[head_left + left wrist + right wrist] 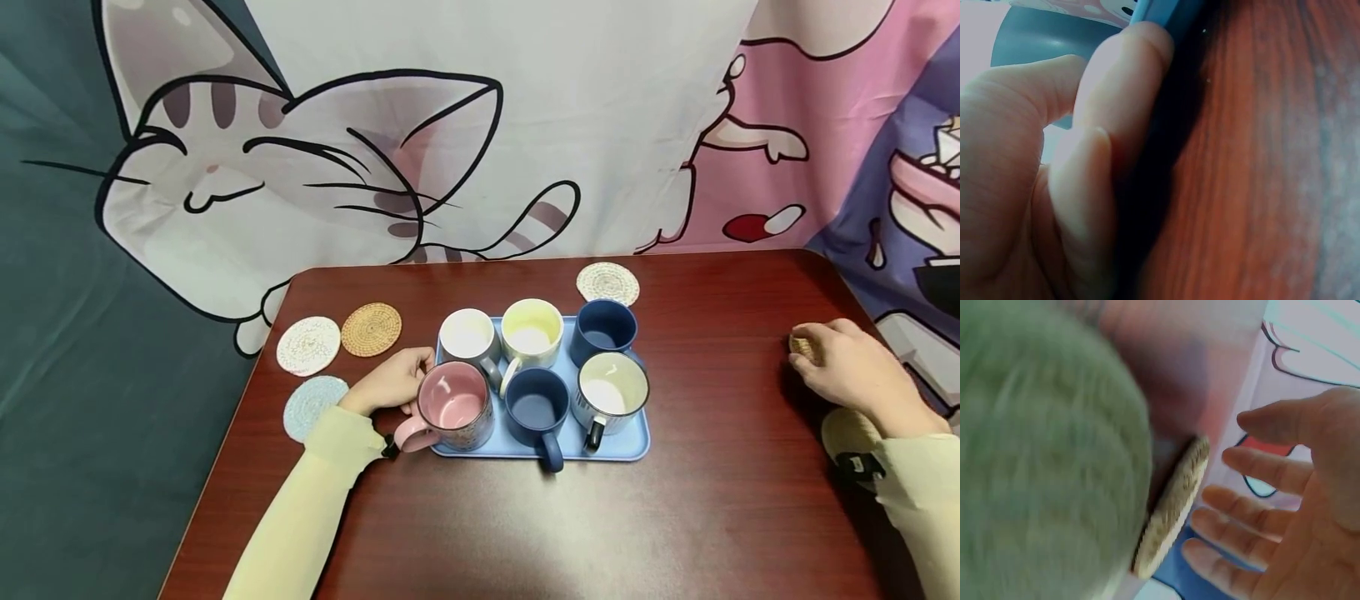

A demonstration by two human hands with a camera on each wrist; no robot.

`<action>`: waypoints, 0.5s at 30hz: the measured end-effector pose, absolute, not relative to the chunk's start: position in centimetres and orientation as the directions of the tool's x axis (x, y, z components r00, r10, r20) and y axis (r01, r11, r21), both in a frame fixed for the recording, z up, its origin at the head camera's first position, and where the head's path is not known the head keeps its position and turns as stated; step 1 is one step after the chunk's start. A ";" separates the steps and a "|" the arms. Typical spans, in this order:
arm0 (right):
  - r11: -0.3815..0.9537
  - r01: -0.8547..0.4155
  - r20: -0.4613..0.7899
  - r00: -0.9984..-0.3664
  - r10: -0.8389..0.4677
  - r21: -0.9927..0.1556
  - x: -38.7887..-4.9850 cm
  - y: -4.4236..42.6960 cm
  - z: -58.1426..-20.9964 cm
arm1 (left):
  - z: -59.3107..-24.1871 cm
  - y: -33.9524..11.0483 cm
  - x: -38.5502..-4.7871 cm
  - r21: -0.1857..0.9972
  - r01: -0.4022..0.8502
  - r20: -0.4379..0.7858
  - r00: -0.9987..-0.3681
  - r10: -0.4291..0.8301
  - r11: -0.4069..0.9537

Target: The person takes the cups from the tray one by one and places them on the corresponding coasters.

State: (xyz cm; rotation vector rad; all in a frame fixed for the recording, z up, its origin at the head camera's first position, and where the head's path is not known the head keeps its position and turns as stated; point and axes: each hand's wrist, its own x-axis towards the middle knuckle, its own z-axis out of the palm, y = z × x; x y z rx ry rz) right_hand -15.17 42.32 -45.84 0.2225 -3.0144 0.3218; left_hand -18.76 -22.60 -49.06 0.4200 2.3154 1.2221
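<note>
On the light blue tray [633,447] stand several mugs: a pink mug [454,400], a grey-white mug [468,333], a yellow mug [531,329], a cream mug [613,387] with a black handle, and two dark blue mugs, one in front [537,408] and one behind [602,329]. My left hand [390,379] holds the tray's left rim with bent fingers, beside the pink mug. At the far right, my right hand [851,367] reaches over a woven tan coaster [1172,509]. Its fingers spread apart from the coaster. A green coaster [1054,456] looms blurred under that wrist.
White [308,346], tan [372,329] and pale blue [311,407] coasters lie left of the tray. Another whitish coaster [608,283] sits behind it. A printed cat curtain [525,42] hangs along the back edge of the brown table [712,517].
</note>
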 end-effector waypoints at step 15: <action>0.969 -0.192 0.123 -0.977 -0.173 -0.157 -14.5 44.6 -46.3 | -49.2 -22.6 -18.9 0.825 0.043 -0.279 -0.836 0.472 0.563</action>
